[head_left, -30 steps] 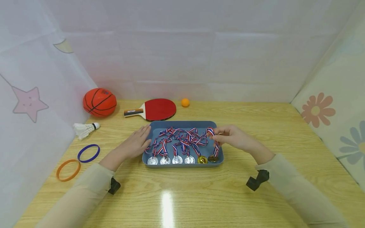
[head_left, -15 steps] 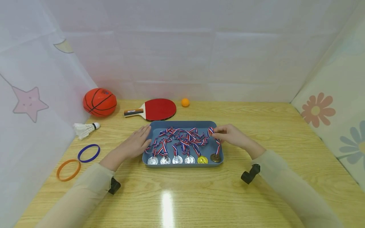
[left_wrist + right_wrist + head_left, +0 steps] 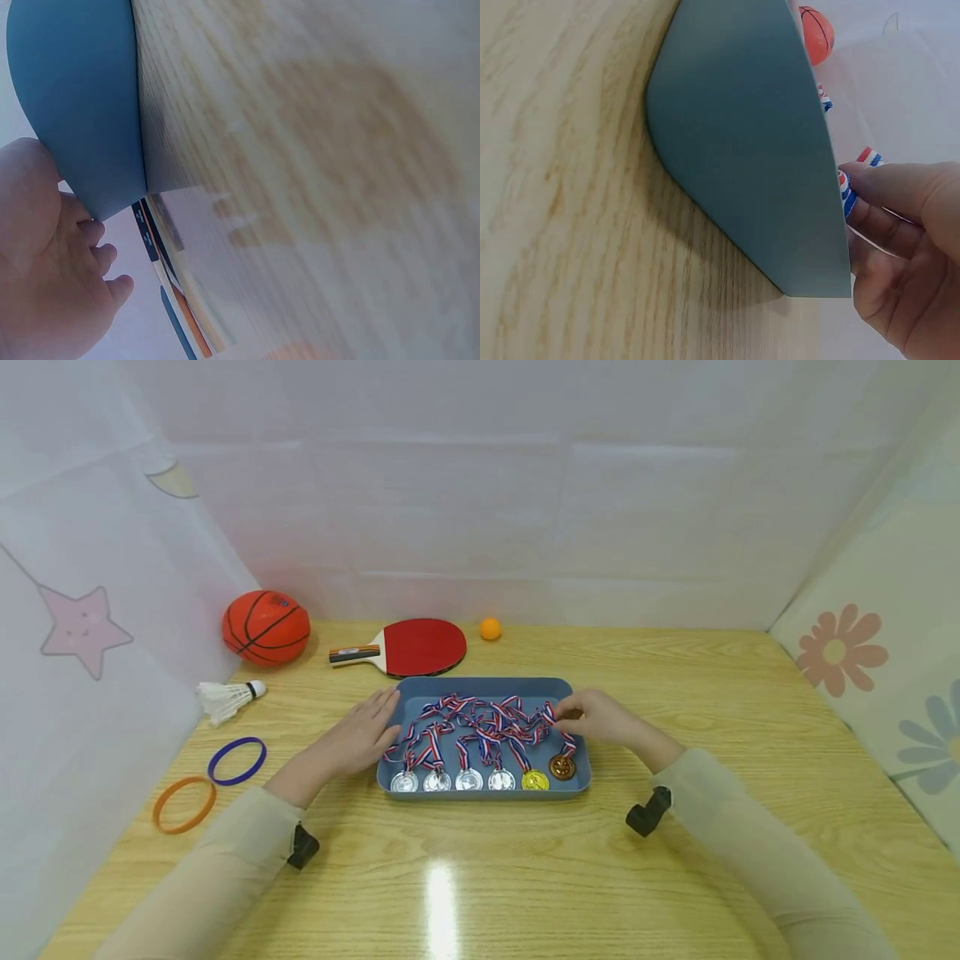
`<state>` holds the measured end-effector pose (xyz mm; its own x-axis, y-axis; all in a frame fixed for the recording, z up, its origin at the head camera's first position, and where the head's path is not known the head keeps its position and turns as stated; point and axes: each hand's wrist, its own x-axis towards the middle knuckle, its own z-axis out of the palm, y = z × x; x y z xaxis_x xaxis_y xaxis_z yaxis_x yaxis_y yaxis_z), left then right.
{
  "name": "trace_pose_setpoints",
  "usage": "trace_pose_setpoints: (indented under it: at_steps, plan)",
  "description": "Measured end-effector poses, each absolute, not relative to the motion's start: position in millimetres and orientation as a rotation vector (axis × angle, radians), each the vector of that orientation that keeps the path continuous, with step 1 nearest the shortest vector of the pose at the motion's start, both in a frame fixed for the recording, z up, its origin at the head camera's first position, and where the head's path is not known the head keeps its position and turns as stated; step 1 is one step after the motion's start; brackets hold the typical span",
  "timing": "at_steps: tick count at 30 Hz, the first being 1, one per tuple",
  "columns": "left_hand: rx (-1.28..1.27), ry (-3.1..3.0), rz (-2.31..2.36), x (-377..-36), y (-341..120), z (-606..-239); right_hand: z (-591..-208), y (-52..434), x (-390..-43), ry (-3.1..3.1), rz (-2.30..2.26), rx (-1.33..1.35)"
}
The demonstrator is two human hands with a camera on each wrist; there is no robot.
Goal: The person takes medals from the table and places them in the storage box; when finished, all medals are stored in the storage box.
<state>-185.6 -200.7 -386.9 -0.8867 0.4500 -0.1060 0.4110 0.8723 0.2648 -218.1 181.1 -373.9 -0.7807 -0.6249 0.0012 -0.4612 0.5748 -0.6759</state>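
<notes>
A blue-grey tray (image 3: 480,795) holds a row of medals along its near side, their striped ribbons (image 3: 495,720) heaped behind them. Several silver medals (image 3: 468,780) lie from the left, then a gold medal (image 3: 536,781), with a bronze medal (image 3: 562,767) at the right end. My right hand (image 3: 597,718) pinches the bronze medal's red, white and blue ribbon (image 3: 847,193) between thumb and fingers, over the tray's right wall. Against the left wall rests my left hand (image 3: 358,737), fingers extended. Part of the pinched ribbon is hidden by the fingers.
Behind the tray lie a red table tennis bat (image 3: 424,647) and an orange ball (image 3: 490,628). To the left are a small basketball (image 3: 266,628), a shuttlecock (image 3: 228,700), a purple wristband (image 3: 237,761) and an orange wristband (image 3: 183,805). Fabric walls enclose the table (image 3: 675,660).
The right hand has shifted slightly left with the ribbon, lowering it toward the heap. The bronze medal now lies flatter and a little farther from the near wall. The left hand stays put.
</notes>
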Motion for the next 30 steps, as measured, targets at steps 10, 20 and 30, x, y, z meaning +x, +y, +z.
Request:
trace_pose_setpoints:
  at_steps: [10,20,30]
  plan:
    - [0.66,2.875,0.354,-185.5,-200.1,-387.2,-375.4,177.0,-213.1,2.455,-0.846,-1.112]
    - [0.651,2.878,0.345,-186.5,-200.4,-388.1,-373.8,177.1,-209.9,2.291,-0.86,-1.15]
    - [0.65,2.87,0.357,-185.1,-200.7,-387.8,-376.9,179.1,-213.2,2.739,-0.861,-1.01]
